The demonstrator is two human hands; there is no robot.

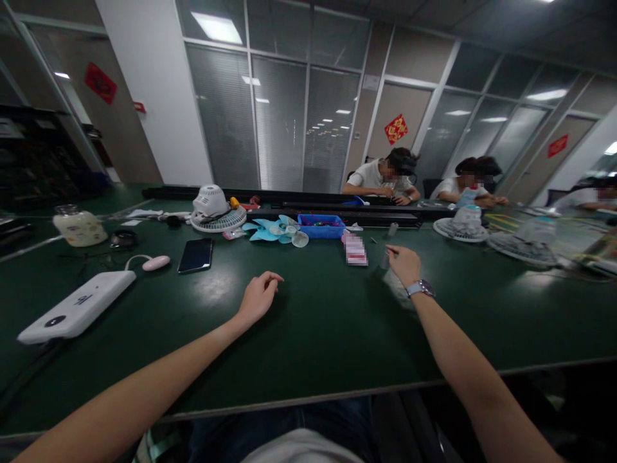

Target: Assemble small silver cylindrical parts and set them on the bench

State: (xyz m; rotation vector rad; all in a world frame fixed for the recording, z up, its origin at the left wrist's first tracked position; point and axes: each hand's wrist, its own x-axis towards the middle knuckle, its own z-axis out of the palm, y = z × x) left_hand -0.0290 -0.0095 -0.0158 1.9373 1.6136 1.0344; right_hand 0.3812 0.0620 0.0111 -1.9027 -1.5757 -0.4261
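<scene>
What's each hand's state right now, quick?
Left hand: loosely curled, nothing visible in it; can't tell if closed.
Right hand: partly curled at a small grey cylinder; can't tell whether it's gripped.

From afar I look into an office-like workroom: glass partitions at upper centre, fan parts on the green surface below.

The clear film is partly hidden by the right wrist, and whether the small clear cylinder is touched by the right hand cannot be told. The contents of the blue tray are too small to be made out, and the print on the pink packet is blurred into blocks. Both forearms are cut off by the lower edge, a co-worker by the right edge
</scene>
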